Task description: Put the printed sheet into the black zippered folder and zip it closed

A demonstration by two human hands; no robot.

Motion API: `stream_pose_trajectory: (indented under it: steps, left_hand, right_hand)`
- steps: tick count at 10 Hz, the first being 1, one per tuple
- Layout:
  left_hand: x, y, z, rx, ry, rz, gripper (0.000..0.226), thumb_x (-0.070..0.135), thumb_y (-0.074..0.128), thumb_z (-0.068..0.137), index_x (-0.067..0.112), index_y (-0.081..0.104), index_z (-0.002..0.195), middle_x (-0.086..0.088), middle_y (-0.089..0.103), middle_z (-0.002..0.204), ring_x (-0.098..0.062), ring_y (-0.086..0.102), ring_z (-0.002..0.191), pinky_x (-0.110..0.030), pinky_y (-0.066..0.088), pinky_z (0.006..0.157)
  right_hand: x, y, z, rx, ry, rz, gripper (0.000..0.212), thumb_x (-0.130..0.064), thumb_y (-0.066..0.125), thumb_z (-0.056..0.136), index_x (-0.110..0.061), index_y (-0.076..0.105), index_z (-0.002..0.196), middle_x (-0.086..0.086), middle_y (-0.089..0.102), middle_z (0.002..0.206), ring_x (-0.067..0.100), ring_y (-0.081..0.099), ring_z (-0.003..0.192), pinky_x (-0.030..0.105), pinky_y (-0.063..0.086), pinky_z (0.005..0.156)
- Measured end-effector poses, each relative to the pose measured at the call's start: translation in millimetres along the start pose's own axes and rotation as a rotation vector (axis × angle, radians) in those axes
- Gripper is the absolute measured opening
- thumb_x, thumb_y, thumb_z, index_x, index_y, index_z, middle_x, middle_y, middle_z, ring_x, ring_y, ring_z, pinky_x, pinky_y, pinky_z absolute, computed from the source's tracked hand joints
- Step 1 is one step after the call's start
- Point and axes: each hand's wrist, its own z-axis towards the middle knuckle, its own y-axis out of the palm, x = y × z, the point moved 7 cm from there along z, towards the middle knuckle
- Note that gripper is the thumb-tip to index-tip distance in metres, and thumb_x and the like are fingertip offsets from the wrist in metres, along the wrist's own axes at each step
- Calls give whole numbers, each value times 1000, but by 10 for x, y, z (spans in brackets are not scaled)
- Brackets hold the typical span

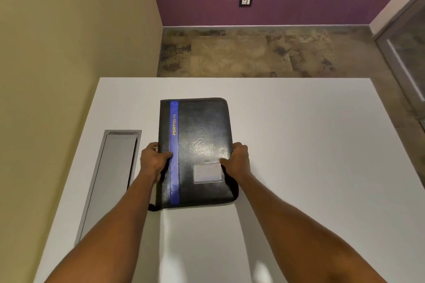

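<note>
Black folder (pixel 202 145) closed, long axis pointing away; left hand (pixel 153 159), right hand (pixel 238 161) grip sides.

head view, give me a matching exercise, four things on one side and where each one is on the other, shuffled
1 left hand
2 right hand
3 blue stripe
4 grey hatch

a set into the table, left of the black folder
b grips the folder's right edge
c runs down the folder's cover near its left edge
d grips the folder's left edge

Pairs: 1-d, 2-b, 3-c, 4-a
</note>
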Motion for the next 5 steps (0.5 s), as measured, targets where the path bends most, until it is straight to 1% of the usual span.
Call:
stream_pose_trajectory:
  steps: [1,2,3,4,5]
  left_hand:
    - [-5,26,-2,3,13,22,49,4,82,83,7,65,129,-10,70,111,-14,66,75,-22,51,64]
    - [-18,35,-16,-14,34,68,47,7,80,86,5,64,130,-14,72,116,-29,70,89,-34,58,81]
    - [36,34,-125,8,76,220,38,14,74,92,3,63,126,-19,70,120,-38,69,102,-50,58,95]
    - [75,61,-346,62,148,345,36,20,71,92,-1,64,121,-22,70,118,-42,67,104,-54,56,95]
    - [-7,151,-673,91,231,501,37,26,67,95,-3,60,117,-24,63,119,-46,60,112,-58,51,96]
  right_hand:
    - [20,27,-7,-2,19,-28,52,-17,84,80,-4,57,121,13,53,122,33,61,110,46,55,95]
    - [30,20,-28,-10,1,-43,51,-20,83,82,-5,55,122,10,52,121,32,60,112,45,55,94]
    - [-29,-12,-153,2,-76,-122,47,-23,75,89,-7,49,124,10,50,126,31,52,120,43,50,99]
    - [-41,-107,-371,48,-180,-211,43,-27,69,93,-6,49,125,11,51,128,31,51,120,43,48,100]
    - [16,-172,-625,72,-258,-263,38,-22,65,90,-5,52,121,11,54,125,33,53,116,42,47,97]
